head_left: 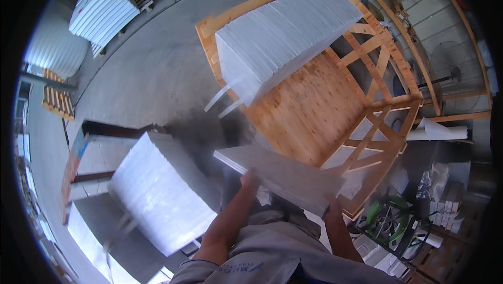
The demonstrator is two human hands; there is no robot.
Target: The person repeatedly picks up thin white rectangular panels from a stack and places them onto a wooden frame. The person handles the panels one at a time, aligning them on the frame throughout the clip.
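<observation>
A flat, pale grey rectangular slab [283, 171] is held level in front of my body. Its left edge shows thin layers, so it may be more than one piece. My left hand [250, 178] grips the near edge toward the left end, fingers hidden underneath. At the right end, my right hand [331, 206] is closed on the slab and partly blurred. Beyond it stands an open wooden crate [309, 111], holding a long row of similar slabs [288, 32] on edge along its far left side. Pale straps [222, 100] hang from the row's near end.
To my left, a block of stacked slabs [162, 195] stands by a metal frame [78, 163], with another pale block [89, 237] beside it. White stacked panels [105, 14] and a wooden pallet [57, 95] lie farther off. Green-and-black equipment [387, 218] and a white roll [440, 132] are at right.
</observation>
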